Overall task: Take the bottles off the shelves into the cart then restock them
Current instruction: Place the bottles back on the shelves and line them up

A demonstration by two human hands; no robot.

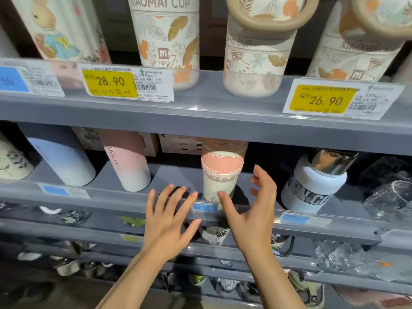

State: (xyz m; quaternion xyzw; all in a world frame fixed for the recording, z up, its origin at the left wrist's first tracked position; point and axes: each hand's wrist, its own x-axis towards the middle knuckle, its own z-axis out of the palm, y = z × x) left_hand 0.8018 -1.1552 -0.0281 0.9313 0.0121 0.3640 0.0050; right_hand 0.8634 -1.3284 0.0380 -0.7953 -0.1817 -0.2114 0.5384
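Note:
A white bottle with a pink sleeve stands upright on the middle grey shelf. Both my hands are spread open on either side of it, close to its base. My left hand is just left of the bottle, fingers straight, over the shelf's front rail. My right hand is cupped around the right side, its thumb near the bottle's lower front; I cannot tell if it touches. To the left stand a pink-and-white bottle and a blue one. To the right is a pale blue bottle with a chrome cap.
The shelf above holds several leaf-patterned cups and a rabbit-print bottle behind yellow price tags. Clear glassware sits at the far right. Lower shelves hold more bottles and glasses. No cart is in view.

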